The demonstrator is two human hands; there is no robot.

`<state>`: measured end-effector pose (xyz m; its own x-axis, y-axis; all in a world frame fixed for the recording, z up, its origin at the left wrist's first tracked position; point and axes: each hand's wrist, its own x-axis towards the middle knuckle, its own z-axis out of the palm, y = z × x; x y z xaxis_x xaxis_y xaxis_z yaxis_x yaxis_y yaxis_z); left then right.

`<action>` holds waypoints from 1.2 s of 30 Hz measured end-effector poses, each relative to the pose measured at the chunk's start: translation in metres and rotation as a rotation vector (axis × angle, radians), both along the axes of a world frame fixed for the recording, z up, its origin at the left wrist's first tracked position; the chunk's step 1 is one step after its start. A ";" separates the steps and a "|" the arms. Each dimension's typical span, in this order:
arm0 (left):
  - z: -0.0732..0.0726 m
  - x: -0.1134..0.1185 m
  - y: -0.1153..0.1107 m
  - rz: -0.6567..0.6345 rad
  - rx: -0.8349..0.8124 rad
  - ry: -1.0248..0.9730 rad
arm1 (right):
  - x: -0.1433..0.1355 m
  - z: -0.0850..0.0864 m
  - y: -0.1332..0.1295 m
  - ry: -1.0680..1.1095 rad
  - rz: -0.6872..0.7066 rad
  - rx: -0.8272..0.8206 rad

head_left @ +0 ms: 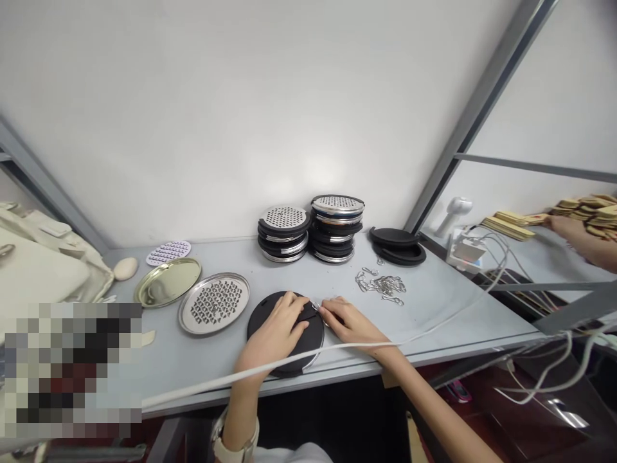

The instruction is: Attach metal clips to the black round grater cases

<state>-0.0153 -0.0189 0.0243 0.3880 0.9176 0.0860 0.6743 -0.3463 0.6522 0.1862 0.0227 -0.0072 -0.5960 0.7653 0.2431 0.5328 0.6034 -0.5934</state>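
Observation:
A black round grater case (308,337) lies flat near the table's front edge. Across its top rests my left hand (276,331), fingers bent and gripping the case by its right upper edge. At that edge my right hand (349,323) pinches a small metal snap hook (317,307), which touches the case. Whether the hook is linked to the case cannot be made out. More snap hooks (385,284) lie in a loose pile beyond my right hand. To the left of the case is a round metal grater plate (216,302).
Two stacks of round graters, a left stack (284,233) and a right stack (336,228), stand by the wall. Black lids (398,245) lie at right, a gold-toned plate (168,281) at left. A white cable (409,337) crosses over my forearms. Another person's hand (569,229) is far right.

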 end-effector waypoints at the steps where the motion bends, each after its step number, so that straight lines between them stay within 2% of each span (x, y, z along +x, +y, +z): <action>1: 0.001 -0.001 0.000 0.000 -0.004 -0.006 | 0.000 0.000 0.000 0.000 0.001 0.001; 6: 0.004 -0.001 0.001 0.027 -0.015 -0.021 | 0.000 0.000 0.000 -0.009 -0.002 0.011; 16: -0.010 0.009 0.006 0.032 0.117 -0.039 | 0.000 -0.003 0.001 -0.002 -0.005 0.016; 36: -0.012 0.009 0.009 -0.016 0.143 -0.060 | -0.001 -0.004 0.000 0.015 0.007 0.054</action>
<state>-0.0067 -0.0101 0.0126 0.3923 0.8882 0.2393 0.6294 -0.4489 0.6343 0.1855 0.0231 -0.0111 -0.5969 0.7470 0.2928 0.5198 0.6381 -0.5680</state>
